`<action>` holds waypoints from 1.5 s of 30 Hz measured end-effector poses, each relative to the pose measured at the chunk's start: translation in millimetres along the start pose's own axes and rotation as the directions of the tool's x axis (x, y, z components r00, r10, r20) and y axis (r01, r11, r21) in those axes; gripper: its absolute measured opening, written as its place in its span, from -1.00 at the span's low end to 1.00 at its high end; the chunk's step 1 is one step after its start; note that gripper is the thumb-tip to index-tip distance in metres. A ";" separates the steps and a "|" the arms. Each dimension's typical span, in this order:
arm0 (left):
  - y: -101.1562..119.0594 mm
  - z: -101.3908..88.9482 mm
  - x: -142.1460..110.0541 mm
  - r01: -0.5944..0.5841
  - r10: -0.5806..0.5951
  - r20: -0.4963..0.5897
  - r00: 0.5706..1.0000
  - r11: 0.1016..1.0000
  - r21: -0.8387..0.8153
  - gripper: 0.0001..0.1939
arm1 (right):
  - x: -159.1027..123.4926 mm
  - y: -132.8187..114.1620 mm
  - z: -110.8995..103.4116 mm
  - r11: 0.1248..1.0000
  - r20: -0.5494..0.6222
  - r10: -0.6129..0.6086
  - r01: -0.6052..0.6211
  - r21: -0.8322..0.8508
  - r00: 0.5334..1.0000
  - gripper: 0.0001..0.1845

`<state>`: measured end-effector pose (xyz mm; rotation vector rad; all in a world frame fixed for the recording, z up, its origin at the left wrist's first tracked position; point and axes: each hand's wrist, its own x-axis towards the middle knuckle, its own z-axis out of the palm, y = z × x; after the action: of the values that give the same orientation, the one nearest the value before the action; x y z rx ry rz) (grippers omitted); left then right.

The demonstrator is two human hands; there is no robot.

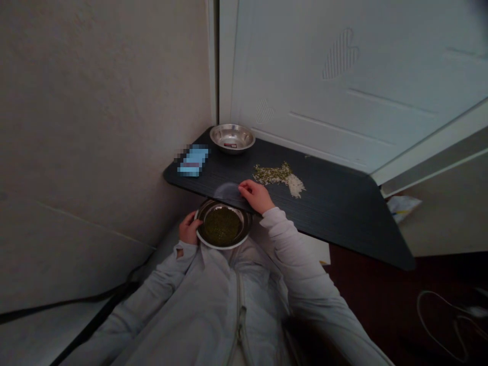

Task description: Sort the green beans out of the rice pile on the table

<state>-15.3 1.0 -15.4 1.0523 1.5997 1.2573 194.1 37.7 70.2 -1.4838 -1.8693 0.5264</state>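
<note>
A dark table (343, 216) stands by a pale door (290, 61), left hand (188, 230) gripping the near bowl (246, 223), right hand (257, 195) a translucent disc (226, 191)

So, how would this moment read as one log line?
left hand: holding near bowl | right hand: apparently holding clear piece | table: grains, far bowl

The far bowl (244, 134) is glossy, smooth metal; the near bowl (247, 224) has the same metallic shine inside its pale rim. My tabletop (335, 213) is matt with faint wood-like grain (real wood or not, I can't tell). The far door (282, 66) looks smooth, its raised hearts (341, 53) ribbed. The left wall (107, 127) looks matt, slightly rough. My jacket (163, 315) is matt, creased cloth.
</note>
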 end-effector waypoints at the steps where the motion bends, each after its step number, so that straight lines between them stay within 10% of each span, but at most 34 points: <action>1: 0.9 -0.1 -0.5 -0.002 0.002 -0.001 1.000 1.000 0.002 -0.65 | 0.5 0.7 -0.1 0.999 -0.008 0.008 -0.008 0.047 1.000 -0.78; 4: 3.8 -0.7 -2.3 -0.006 0.006 0.000 1.000 1.000 -0.003 -0.64 | 1.5 5.7 -5.2 0.968 -0.144 0.119 -0.083 0.235 0.982 -0.76; 11: 7.3 -0.3 -4.2 0.003 -0.006 0.061 0.998 0.999 0.042 -0.62 | -19.0 37.1 -41.9 0.878 -0.466 0.442 -0.263 0.400 0.766 -0.72; 18: 1.2 6.0 -4.4 -0.009 0.001 0.223 0.975 0.999 0.034 -0.61 | -31.8 46.7 -49.8 0.936 -0.440 0.351 -0.298 0.187 0.827 -0.73; 34: 4.2 6.9 -4.6 -0.021 0.002 0.210 0.978 0.996 0.090 -0.63 | -26.1 41.4 -42.4 0.938 -0.350 0.291 -0.338 -0.081 0.891 -0.73; 45: 2.3 7.3 -4.5 0.002 -0.014 0.212 0.977 0.998 0.058 -0.62 | -23.0 44.0 -41.2 0.943 -0.299 0.320 -0.271 0.194 0.899 -0.71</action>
<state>-6.7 -0.8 -13.8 1.1741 1.4814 1.0599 256.4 23.3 62.5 -1.6520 -1.3278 0.5106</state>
